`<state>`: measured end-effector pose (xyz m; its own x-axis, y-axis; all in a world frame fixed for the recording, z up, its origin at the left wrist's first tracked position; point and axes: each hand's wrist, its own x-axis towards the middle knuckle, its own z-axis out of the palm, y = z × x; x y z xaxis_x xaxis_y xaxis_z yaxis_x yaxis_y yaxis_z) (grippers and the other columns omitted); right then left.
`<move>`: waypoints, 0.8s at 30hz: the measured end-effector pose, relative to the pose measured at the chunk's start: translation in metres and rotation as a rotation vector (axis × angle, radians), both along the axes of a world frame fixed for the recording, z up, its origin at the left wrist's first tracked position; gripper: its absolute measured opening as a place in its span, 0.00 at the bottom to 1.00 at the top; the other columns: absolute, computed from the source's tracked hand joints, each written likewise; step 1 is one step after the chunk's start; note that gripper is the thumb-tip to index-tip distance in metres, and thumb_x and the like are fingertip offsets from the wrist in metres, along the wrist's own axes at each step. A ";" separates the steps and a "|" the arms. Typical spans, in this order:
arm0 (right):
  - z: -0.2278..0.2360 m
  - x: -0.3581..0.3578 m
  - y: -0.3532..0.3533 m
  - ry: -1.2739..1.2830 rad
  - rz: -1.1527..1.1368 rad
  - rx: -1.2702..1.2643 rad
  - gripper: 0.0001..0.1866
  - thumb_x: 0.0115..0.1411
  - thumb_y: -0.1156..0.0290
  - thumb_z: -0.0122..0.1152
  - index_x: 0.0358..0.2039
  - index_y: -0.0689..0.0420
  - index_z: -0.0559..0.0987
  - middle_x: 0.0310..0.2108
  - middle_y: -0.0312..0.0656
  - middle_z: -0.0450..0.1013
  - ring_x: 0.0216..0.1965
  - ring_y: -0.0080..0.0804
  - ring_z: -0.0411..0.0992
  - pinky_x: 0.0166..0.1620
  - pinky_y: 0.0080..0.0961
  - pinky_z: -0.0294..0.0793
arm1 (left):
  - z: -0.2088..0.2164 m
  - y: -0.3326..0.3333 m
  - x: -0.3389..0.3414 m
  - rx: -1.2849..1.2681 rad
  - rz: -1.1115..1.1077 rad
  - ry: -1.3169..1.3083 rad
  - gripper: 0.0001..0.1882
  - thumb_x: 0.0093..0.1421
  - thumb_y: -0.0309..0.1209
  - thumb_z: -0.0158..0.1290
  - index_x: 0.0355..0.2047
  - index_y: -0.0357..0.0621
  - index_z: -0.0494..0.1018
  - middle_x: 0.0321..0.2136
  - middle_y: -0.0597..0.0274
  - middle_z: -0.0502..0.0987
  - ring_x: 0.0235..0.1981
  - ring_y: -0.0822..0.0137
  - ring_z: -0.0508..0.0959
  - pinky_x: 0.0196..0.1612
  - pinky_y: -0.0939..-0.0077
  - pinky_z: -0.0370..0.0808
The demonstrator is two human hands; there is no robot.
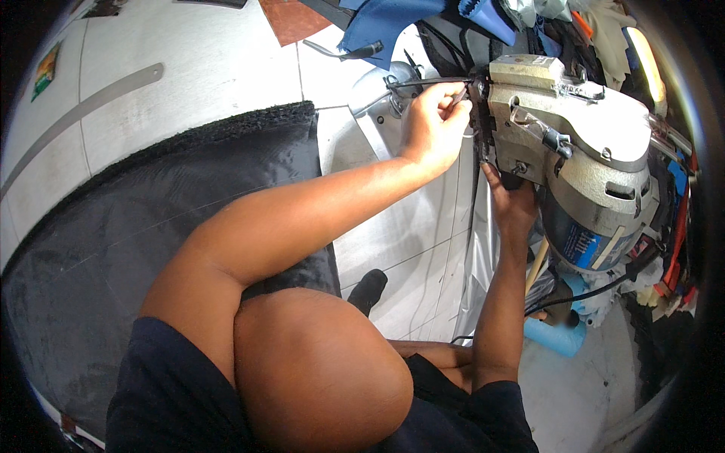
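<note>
A machine with a pale metal body and a round motor housing [596, 166] lies on its side at the right; it looks like an electric cloth cutter. My left hand [436, 128] is at its dark front edge, thumb and fingers pinched together on something small and dark that I cannot make out. Just above those fingers a thin dark rod [430, 81] runs left from the machine. My right hand [517, 205] reaches up under the body, one finger against the lower end of the dark upright bar [483, 124] and the others curled, partly hidden, around the machine's underside.
Black sheeting [219, 196] with a fuzzy edge spreads over the tiled floor at the left, near a curved metal strip [91, 121]. Blue cloth [396, 26] and mixed scraps pile up behind the machine. A black cable [596, 293] and a light-blue roll [555, 337] lie below it.
</note>
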<state>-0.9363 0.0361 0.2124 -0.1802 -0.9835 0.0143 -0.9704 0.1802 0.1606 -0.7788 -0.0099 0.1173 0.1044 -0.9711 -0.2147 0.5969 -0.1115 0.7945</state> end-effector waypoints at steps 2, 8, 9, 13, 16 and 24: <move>-0.003 -0.003 0.000 0.048 0.035 -0.018 0.44 0.48 0.39 0.66 0.54 0.61 0.70 0.51 0.56 0.71 0.53 0.52 0.70 0.55 0.37 0.68 | -0.002 0.001 -0.002 -0.001 -0.015 0.050 0.16 0.60 0.27 0.55 0.47 0.33 0.73 0.27 0.64 0.77 0.25 0.77 0.75 0.29 0.82 0.73; -0.011 -0.016 0.000 0.057 -0.013 -0.066 0.39 0.46 0.39 0.67 0.48 0.60 0.75 0.47 0.51 0.75 0.49 0.47 0.73 0.53 0.37 0.71 | 0.005 0.012 -0.001 0.040 -0.082 0.256 0.18 0.56 0.23 0.57 0.47 0.31 0.70 0.23 0.61 0.78 0.23 0.76 0.77 0.28 0.80 0.74; -0.013 -0.016 0.001 0.059 0.031 -0.110 0.38 0.46 0.39 0.68 0.46 0.59 0.77 0.45 0.49 0.76 0.47 0.45 0.75 0.52 0.36 0.72 | 0.005 0.011 0.000 0.026 -0.090 0.241 0.21 0.55 0.23 0.58 0.49 0.30 0.68 0.22 0.60 0.78 0.24 0.75 0.77 0.29 0.80 0.74; -0.011 -0.010 0.000 0.115 -0.001 -0.065 0.37 0.46 0.40 0.68 0.46 0.58 0.77 0.45 0.48 0.77 0.45 0.45 0.76 0.50 0.36 0.73 | 0.002 0.010 0.000 0.007 -0.098 0.227 0.22 0.56 0.26 0.58 0.50 0.33 0.68 0.23 0.61 0.78 0.24 0.75 0.77 0.29 0.81 0.73; -0.012 -0.010 0.000 0.159 0.003 -0.060 0.37 0.46 0.40 0.68 0.47 0.57 0.76 0.45 0.48 0.77 0.46 0.45 0.76 0.51 0.36 0.73 | 0.001 0.010 -0.001 -0.006 -0.129 0.195 0.22 0.60 0.29 0.57 0.53 0.36 0.66 0.27 0.62 0.78 0.27 0.75 0.77 0.29 0.82 0.72; -0.011 -0.011 -0.001 0.045 -0.029 -0.036 0.40 0.48 0.45 0.69 0.54 0.61 0.71 0.53 0.50 0.72 0.57 0.44 0.67 0.59 0.33 0.64 | -0.006 0.024 -0.007 -0.049 -0.377 0.307 0.20 0.58 0.26 0.56 0.48 0.33 0.63 0.33 0.56 0.80 0.38 0.69 0.78 0.42 0.76 0.74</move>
